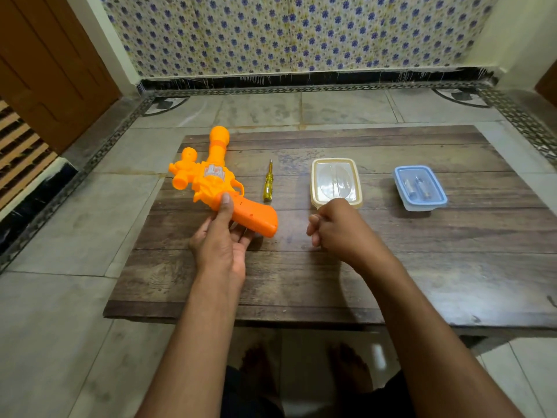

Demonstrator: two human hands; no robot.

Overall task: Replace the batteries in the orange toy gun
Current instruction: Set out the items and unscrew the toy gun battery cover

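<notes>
The orange toy gun [211, 179] lies at the left of the wooden table [331, 267], barrel pointing away from me. My left hand [221, 239] grips its handle, thumb on top and fingers underneath. A yellow-handled screwdriver [268, 185] lies just right of the gun. My right hand [337, 227] hovers in a loose fist with nothing in it, just in front of a cream-lidded clear box [335, 183]. Farther right stands a blue-lidded clear box [419, 187] with batteries inside.
The table stands low on a tiled floor [60, 297]. A patterned cloth hangs on the wall [286, 34] behind, and a brown door [51, 64] is at the left. My feet [301, 366] show under the table's near edge.
</notes>
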